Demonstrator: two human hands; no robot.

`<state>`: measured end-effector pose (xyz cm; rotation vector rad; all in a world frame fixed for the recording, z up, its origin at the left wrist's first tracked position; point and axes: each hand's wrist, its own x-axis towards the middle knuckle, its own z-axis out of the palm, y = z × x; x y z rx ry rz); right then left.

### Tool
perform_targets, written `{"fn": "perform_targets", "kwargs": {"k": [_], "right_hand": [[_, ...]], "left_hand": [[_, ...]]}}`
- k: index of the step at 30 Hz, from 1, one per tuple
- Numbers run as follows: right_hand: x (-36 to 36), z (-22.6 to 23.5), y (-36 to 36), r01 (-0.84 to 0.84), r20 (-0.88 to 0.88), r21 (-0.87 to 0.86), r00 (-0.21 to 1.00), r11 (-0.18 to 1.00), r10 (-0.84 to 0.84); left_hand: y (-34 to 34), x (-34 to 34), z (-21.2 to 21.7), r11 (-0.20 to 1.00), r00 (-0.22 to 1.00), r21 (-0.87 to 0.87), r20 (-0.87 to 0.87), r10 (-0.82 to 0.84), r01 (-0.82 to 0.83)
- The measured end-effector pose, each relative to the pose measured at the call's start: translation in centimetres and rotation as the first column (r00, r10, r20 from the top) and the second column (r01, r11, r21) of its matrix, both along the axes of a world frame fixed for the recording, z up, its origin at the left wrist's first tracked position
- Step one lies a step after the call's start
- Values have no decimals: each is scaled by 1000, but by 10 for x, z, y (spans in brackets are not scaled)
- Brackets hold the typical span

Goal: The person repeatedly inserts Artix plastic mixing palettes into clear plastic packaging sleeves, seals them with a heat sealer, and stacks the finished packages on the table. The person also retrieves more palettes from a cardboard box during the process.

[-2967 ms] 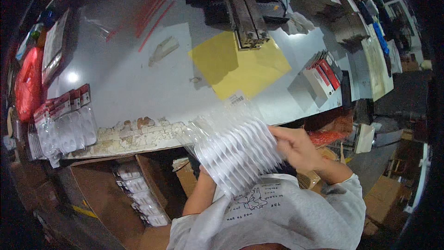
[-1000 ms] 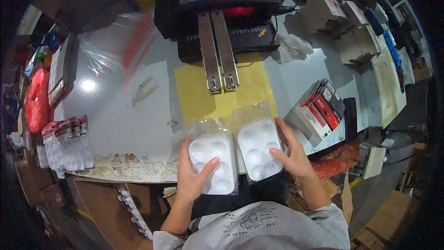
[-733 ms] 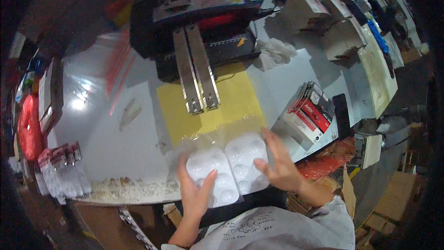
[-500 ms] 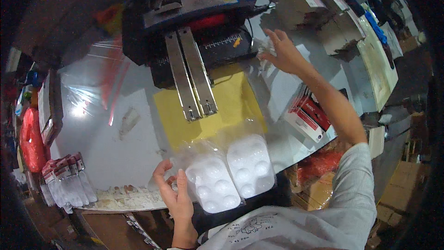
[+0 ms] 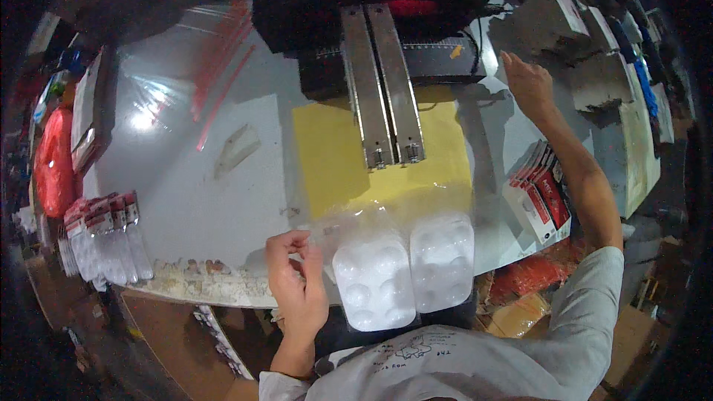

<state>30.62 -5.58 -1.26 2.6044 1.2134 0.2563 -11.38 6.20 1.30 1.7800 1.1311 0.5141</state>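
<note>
My left hand (image 5: 297,275) is at the front edge of the table, fingers curled in, beside two stacks of clear plastic trays; what it holds, if anything, I cannot make out. The left stack (image 5: 375,282) and the right stack (image 5: 443,263) show white, rounded bumps and have clear film edges. My right hand (image 5: 529,85) is over the table to the right of a black machine (image 5: 438,67), its fingers bent together; their contents are hidden. Two parallel metal rails (image 5: 382,89) stick out of the machine above a yellow sheet (image 5: 338,156).
Red and white printed cards (image 5: 538,193) lie in a stack under my right forearm. Packs with red cards (image 5: 104,238) stand at the left edge, near a red plastic bundle (image 5: 54,163). Cardboard boxes (image 5: 601,78) line the right side. Clear film (image 5: 152,96) lies at the far left.
The whole view has shifted, with the machine now higher and farther right. My right hand's spread fingers have drawn together. My left hand's fingers have curled in more, still beside the trays.
</note>
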Motion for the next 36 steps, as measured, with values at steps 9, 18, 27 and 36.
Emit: {"fn": "perform_targets", "kwargs": {"k": [9, 18, 27, 36], "right_hand": [[-41, 44, -30, -211, 337, 344, 937, 915, 90], [-144, 73, -155, 291, -376, 554, 923, 780, -77], [-161, 51, -147, 394, -381, 542, 903, 742, -202], [-201, 89, -18, 270, -807, 561, 386, 782, 446]], "left_hand": [[-10, 7, -5, 980, 1000, -200, 18, 3, 0], [-25, 12, 22, 979, 862, -177, 507, 1, 103], [-24, 40, 28, 760, 925, -595, 380, -18, 260], [-24, 42, 44, 796, 928, -488, 275, -251, 359]]}}
